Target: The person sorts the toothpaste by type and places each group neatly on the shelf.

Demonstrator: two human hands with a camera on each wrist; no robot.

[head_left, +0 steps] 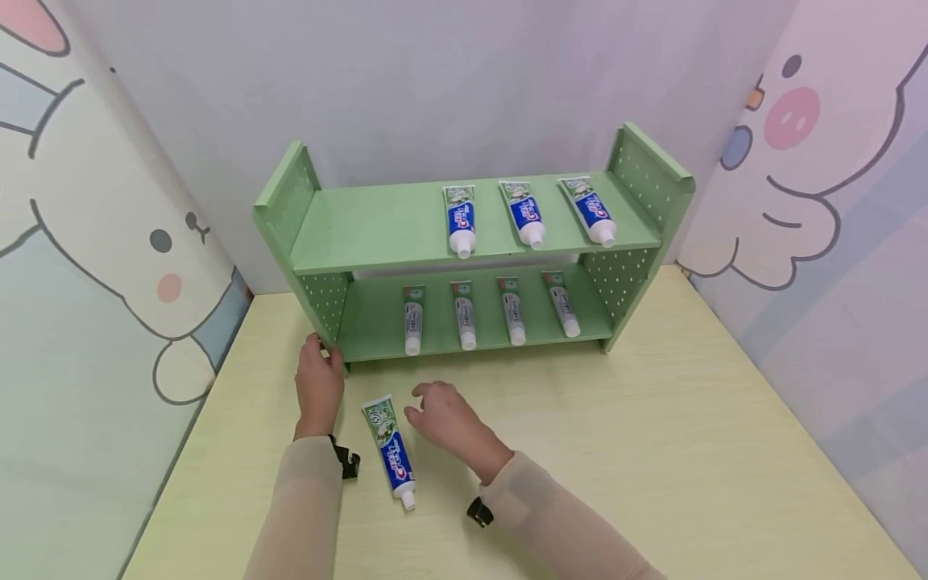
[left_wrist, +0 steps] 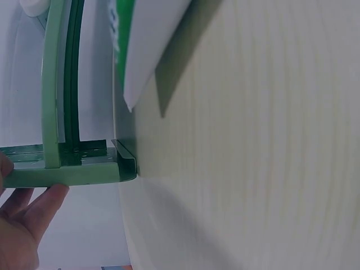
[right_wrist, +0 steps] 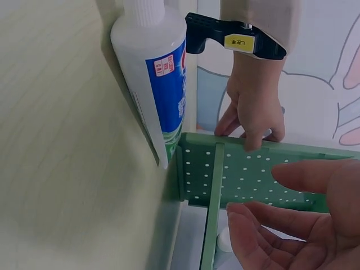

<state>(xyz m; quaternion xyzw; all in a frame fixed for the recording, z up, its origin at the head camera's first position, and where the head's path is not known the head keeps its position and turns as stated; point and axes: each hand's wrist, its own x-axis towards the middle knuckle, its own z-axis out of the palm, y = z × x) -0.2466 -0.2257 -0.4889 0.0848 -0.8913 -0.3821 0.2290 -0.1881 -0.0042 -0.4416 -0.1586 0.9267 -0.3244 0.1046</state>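
My left hand [head_left: 319,388] grips the lower front edge of the left side panel of a green two-tier shelf rack [head_left: 377,229]. In the left wrist view its fingers [left_wrist: 48,208] bend round that panel's edge. A large blue, green and white toothpaste tube [head_left: 391,453] lies on the table between my hands, its white cap toward me. Just right of the tube, my right hand [head_left: 451,423] hovers with thumb and fingers apart and nothing between them. The right wrist view shows the same toothpaste tube [right_wrist: 152,79] close by, apart from the right hand's fingers [right_wrist: 275,225].
Three similar large tubes [head_left: 525,213] lie on the upper shelf, toward its right. Several slimmer silver and green tubes [head_left: 465,316] lie spaced out on the lower shelf. Walls with cartoon animals [head_left: 167,242] stand at both sides of the pale wooden table [head_left: 652,451].
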